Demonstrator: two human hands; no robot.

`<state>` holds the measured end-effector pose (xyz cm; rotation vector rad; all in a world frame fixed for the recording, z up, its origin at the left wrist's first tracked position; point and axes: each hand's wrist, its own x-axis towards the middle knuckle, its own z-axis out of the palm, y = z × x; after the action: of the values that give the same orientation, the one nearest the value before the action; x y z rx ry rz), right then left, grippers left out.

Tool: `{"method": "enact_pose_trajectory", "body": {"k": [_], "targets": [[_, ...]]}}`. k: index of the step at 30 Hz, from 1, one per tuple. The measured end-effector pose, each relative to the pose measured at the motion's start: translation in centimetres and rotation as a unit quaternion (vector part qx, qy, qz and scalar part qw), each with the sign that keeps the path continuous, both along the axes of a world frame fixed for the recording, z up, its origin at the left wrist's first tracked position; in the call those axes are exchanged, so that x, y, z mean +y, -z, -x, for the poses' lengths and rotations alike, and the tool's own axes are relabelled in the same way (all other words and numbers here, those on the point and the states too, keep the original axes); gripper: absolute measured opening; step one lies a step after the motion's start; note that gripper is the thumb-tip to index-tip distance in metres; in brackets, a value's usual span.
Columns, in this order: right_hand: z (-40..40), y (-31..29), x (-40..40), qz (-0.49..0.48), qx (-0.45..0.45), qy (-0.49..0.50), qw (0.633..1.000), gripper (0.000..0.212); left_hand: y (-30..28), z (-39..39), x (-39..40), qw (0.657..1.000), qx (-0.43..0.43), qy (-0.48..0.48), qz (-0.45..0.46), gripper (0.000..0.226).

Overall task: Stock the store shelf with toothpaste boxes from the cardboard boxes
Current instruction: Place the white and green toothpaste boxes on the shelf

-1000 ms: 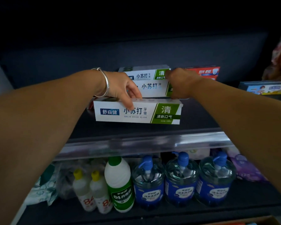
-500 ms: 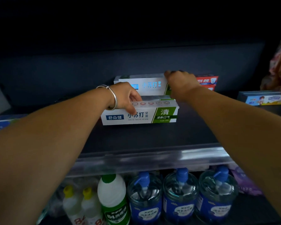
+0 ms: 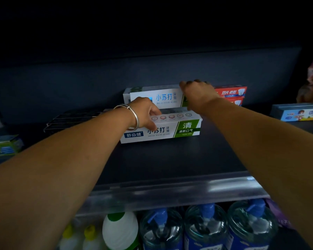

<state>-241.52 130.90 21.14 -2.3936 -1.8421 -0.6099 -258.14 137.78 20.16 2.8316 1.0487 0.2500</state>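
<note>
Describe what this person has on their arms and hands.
Both forearms are bare, with no sleeves or gloves in view. The left wrist carries a thin silver metal bangle just behind the left hand. The right hand wears nothing visible.

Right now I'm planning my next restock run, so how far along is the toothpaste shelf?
Done: one white-and-green toothpaste box sits at the back beside the red boxes. In hand: the left hand grips the front box resting on the shelf, while the right hand grips the back box's end. Left: bare shelf in front remains unfilled; the cardboard boxes are out of view.
</note>
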Motion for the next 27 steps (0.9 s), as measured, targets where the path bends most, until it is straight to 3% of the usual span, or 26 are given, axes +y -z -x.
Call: {"method": "enact_pose_trajectory", "body": {"k": [16, 22, 27], "targets": [[-0.5, 1.6, 2.5, -0.012, 0.006, 0.005, 1.0, 0.056, 1.9, -0.8, 1.5, 0.999, -0.018, 0.002, -0.034, 0.059], [-0.8, 2.2, 3.1, -0.045, 0.034, 0.012, 0.998, 0.056, 2.1, -1.0, 1.8, 0.998, -0.034, 0.021, -0.048, 0.042], [-0.9, 2.4, 3.3, -0.058, 0.054, 0.021, 0.997, 0.055, 2.4, -1.1, 1.7, 0.998, -0.051, 0.013, -0.033, 0.043]]}}
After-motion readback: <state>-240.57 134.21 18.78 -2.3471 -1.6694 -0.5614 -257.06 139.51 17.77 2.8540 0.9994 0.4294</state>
